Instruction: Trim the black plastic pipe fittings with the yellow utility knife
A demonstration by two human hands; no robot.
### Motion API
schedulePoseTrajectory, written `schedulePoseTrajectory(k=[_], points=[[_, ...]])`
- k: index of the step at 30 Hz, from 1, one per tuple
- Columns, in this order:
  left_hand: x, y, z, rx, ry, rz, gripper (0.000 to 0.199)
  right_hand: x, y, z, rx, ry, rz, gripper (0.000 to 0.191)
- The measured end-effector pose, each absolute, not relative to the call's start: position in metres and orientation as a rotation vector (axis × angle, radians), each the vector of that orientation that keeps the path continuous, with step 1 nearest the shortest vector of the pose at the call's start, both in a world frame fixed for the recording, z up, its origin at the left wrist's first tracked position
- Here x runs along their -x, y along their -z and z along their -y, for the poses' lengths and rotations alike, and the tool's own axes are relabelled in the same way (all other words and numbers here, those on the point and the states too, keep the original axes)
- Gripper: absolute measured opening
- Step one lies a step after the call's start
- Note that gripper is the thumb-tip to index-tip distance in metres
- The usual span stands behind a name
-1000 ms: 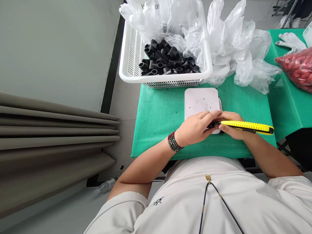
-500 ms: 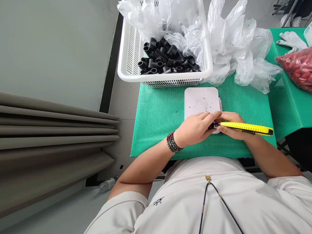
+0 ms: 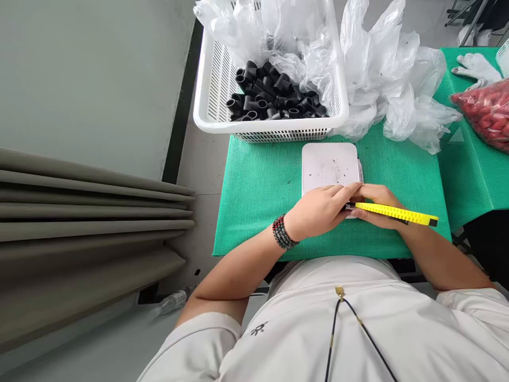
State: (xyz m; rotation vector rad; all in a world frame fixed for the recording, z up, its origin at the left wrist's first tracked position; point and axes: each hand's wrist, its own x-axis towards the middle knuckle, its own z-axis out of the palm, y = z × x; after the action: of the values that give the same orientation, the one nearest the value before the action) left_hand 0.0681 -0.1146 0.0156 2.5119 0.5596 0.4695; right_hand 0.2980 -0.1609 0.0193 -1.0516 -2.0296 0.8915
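My left hand is closed around a small black piece, mostly hidden by its fingers, over the front edge of a white square box. My right hand is closed on a yellow utility knife, whose handle points right over my wrist. The knife's tip end meets the black piece between both hands, and the fingertips of the two hands touch. Small black shavings lie on top of the white box.
A white basket behind the box holds black pipe fittings and plastic bags. More clear bags lie to its right on the green mat. A white glove and a bag of red parts sit at far right.
The yellow knife has tilted and rolled a little, its handle end shifting slightly left and down. Both hands stay nearly in place.
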Motion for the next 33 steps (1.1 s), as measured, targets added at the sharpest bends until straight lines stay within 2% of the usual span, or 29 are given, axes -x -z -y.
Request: schedulePoseTrajectory(k=[12, 19, 26, 33], points=[[-0.07, -0.007, 0.117, -2.401, -0.639, -0.516, 0.054, -0.297, -0.02, 0.162, 1.05, -0.993, 1.941, 0.046], [-0.069, -0.003, 0.12, -2.35, -0.722, -0.484, 0.069, -0.296, -0.024, 0.166, 1.102, -1.217, 1.658, 0.046], [-0.07, -0.006, 0.12, -2.347, -0.758, -0.488, 0.069, -0.298, -0.02, 0.164, 1.027, -1.29, 1.643, 0.046], [-0.071, -0.003, 0.12, -2.354, -0.823, -0.442, 0.076, -0.294, -0.02, 0.164, 1.006, -1.297, 1.642, 0.038]])
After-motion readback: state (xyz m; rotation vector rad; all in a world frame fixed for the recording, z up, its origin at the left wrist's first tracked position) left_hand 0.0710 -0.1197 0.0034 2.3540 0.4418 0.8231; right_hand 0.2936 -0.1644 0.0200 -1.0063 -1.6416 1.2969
